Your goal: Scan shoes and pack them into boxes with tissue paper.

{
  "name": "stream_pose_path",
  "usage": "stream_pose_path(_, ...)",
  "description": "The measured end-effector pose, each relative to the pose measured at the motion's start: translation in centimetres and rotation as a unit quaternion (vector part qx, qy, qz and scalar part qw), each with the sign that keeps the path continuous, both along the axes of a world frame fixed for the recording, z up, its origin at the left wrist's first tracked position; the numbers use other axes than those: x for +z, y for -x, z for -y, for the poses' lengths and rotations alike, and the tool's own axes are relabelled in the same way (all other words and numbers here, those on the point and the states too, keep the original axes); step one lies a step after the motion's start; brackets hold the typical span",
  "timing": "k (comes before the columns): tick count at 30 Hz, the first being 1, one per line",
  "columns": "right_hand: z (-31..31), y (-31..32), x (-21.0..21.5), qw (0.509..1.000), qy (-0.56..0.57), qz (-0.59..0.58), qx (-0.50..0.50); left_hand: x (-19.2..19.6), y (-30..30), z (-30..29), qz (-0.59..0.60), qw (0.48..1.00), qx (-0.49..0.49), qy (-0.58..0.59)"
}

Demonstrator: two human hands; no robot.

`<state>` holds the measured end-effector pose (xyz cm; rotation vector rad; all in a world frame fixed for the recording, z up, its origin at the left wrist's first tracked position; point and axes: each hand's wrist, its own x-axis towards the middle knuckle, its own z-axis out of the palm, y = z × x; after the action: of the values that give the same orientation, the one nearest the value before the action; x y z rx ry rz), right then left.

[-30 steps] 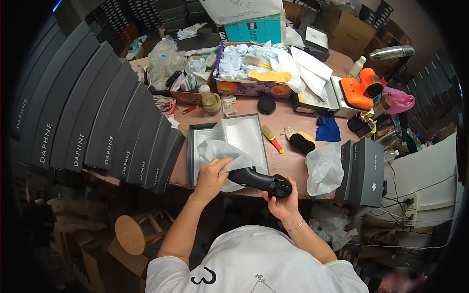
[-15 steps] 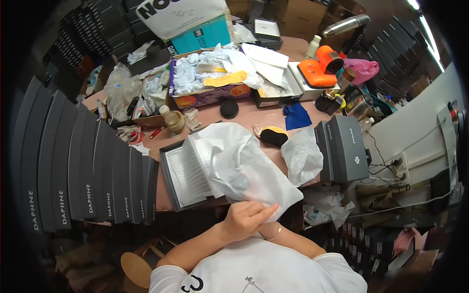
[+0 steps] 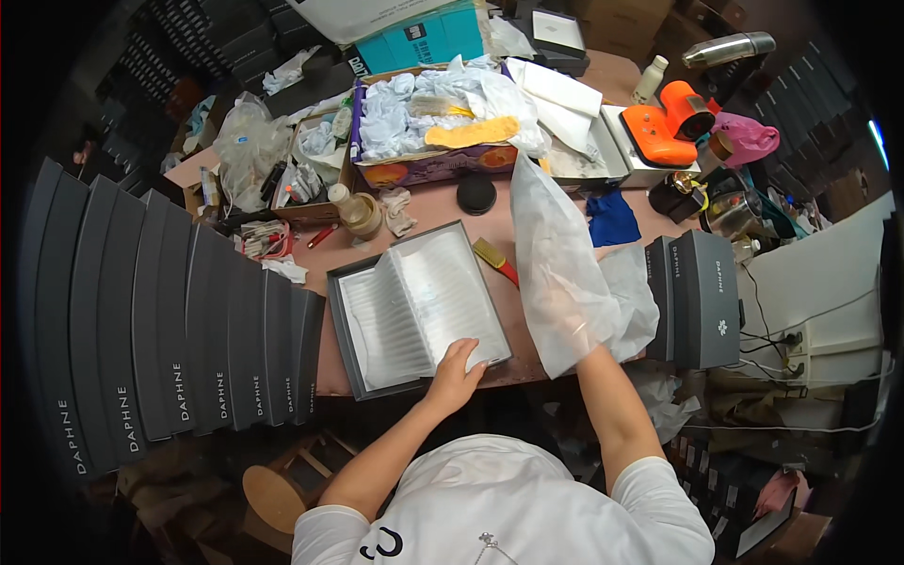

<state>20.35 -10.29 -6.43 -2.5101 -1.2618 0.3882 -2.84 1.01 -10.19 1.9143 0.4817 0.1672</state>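
— What do you have on the head view?

— I see my left hand [image 3: 456, 375] flat on the near right corner of the open grey box [image 3: 414, 311]. Its grip is spread, fingers lying on the pale lining, clamped on nothing. The box sits at the near edge of the brown surface [image 3: 443, 212], just beside a fanned row of dark flat boxes [image 3: 169, 330] on its left.

— And the right?

— My right hand [image 3: 576, 347] is up inside a translucent white bag [image 3: 556, 264], which stands tall over the surface, its top reaching toward the cardboard tray of white wrappings [image 3: 433, 122]. The plastic hides the fingers, so I cannot tell whether that grip is together or apart.

— Where is the bag relative to the box?

— Just to the right of it, apart from the lining. A small brush with a red handle [image 3: 496, 261] lies between them. Behind the bag lies a blue cloth [image 3: 612, 218], and to its right a dark upright box [image 3: 702, 297] stands at the edge of the surface.

— Anything else near?

— A black round lid [image 3: 476, 194] beyond the grey box, a small jar [image 3: 361, 212] to its left, and an orange device [image 3: 669, 127] at the far right.
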Motion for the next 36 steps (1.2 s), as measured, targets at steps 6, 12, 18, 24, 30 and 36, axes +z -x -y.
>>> stream_pose_path(6, -4.5, 5.0, 3.3, 0.964, -0.078, -0.111, 0.229, 0.5, 0.4, -4.1, -0.108, 0.953, 0.063, -0.277)
stream_pose_path(12, -8.5, 6.8, -11.6, 0.943, -0.053, 0.077, 0.319, -2.0, 1.1, -4.0, -0.138, 0.938, 0.078, -0.309)
stream_pose_path(18, -5.5, 4.1, -1.3, 0.934, -0.304, -0.066, 0.173, -2.0, 2.3, -4.7, -0.183, 0.924, 0.060, -0.331)
stream_pose_path(24, 4.2, 4.4, -8.6, 0.790, -0.176, -0.518, -0.278, -1.1, -1.3, -5.7, -0.186, 0.863, -0.065, -0.466)
stream_pose_path(30, 1.4, 6.1, -8.6, 0.624, -0.287, -0.623, -0.376, -6.3, -8.8, -9.9, -0.282, 0.805, -0.218, -0.475)
stream_pose_path(36, 4.1, 6.4, -9.4, 0.658, -0.271, -0.626, -0.319, -3.4, -11.8, -12.7, -0.259, 0.844, -0.261, -0.390)
